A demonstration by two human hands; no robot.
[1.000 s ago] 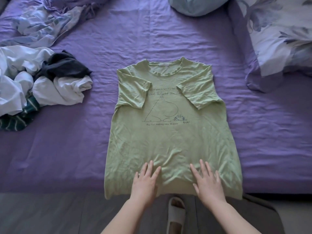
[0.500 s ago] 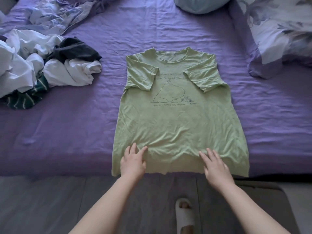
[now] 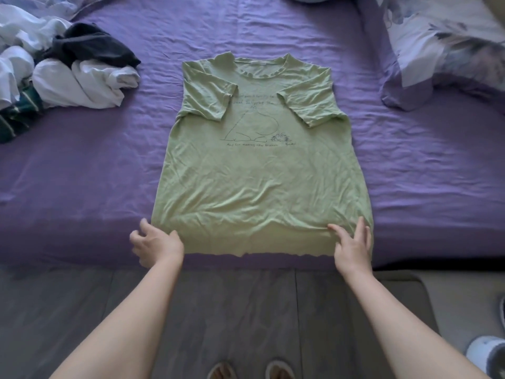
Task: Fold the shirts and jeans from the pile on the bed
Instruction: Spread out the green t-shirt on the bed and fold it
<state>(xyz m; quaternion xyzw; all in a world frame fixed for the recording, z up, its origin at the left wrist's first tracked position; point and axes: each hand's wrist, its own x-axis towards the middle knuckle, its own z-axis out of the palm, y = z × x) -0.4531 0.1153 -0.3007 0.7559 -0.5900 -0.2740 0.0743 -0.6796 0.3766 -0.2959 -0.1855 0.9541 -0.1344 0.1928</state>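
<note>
at the far left of the bed (image 3: 82, 165), which has a purple sheet, lies the pile of clothes (image 3: 62, 75): white pieces crumpled together, one dark piece on top of them, and a green striped piece at the left edge. the pile is well apart from the shirt.

my left hand (image 3: 157, 243) is at the lower left corner of the green shirt (image 3: 259, 181), at the near edge of the bed. its fingers are curled loosely and spread, and the thumb side touches the corner of the cloth. i cannot tell if the fingers really grip the hem or only touch it.

the green shirt lies flat in the middle of the bed, front side up, with the neck away from me. both short sleeves are folded inward over the chest, and a line drawing with some text shows between them. the lower hem hangs a little over the bed edge.

my right hand (image 3: 352, 246) rests on the lower right corner of the shirt, with the fingers almost straight and lying on the cloth; it holds nothing.

to the far right, at the head of the bed, there is a pillow with flower print (image 3: 448, 47). below, on the grey floor (image 3: 232, 310), my toes in slippers (image 3: 251, 372) are seen.
</note>
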